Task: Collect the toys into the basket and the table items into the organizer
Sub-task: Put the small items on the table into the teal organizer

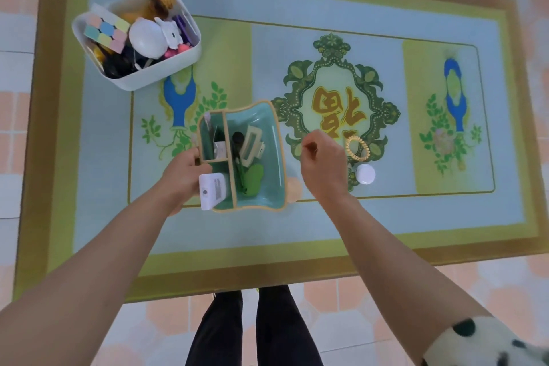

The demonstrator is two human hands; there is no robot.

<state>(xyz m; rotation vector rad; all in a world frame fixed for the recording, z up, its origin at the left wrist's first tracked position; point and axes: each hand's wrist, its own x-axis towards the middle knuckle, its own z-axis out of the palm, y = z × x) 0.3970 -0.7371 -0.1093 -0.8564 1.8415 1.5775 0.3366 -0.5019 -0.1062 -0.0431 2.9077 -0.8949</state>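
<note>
- Your left grip (pixel 182 172) is clamped on the left wall of the organizer (pixel 267 125), with the thumb hooked over the rim by the divider.
- Your right grip (pixel 323 166) is drawn together just right of the organizer. The fingers are curled in and thumb and forefinger meet, with nothing visible between them.
- The organizer sits on the table (pixel 297 232) at the centre of the frame, slightly left. It is teal inside with a tan rim.
- Its large compartment holds a beige claw clip (pixel 249 142), a black item beside it and a green piece (pixel 254 177) lower down.
- A white device (pixel 212 190) stands in the lower-left compartment and sticks out past the rim, just beside your left grip.
- A yellow spiral hair tie (pixel 358 148) lies on the table just right of your right grip, over the green medallion.
- A white round jar (pixel 365 174) stands near the hair tie, just below it.
- The basket (pixel 175 68) is in the upper left of the frame, well apart from both grips. It is filled with toys, among them a pastel cube (pixel 107 33) and a white round toy (pixel 147 38).
</note>
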